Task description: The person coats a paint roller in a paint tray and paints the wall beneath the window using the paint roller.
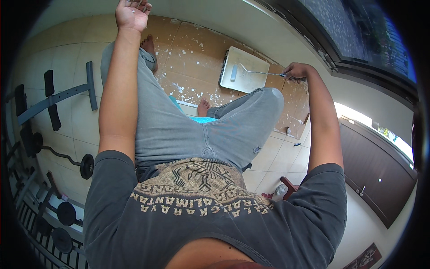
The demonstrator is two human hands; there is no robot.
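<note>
My right hand (296, 71) is closed round the handle of a paint roller (234, 72), whose thin frame reaches left from my fist. The roller's head rests in a shallow white paint tray (253, 83) in front of my bent right knee. At the upper left, my left arm is stretched forward, and the left hand (133, 16) is raised with its palm showing. Its fingers are spread, loosely bent and empty, with white specks on the skin; it is nearest the pale wall.
Brown sheeting (183, 49) spattered with white paint covers the floor along the wall. Gym equipment (58, 96) and a curl bar with weights (67, 154) stand to my left. A window (358, 36) is at the upper right, a dark cabinet (380, 175) at the right.
</note>
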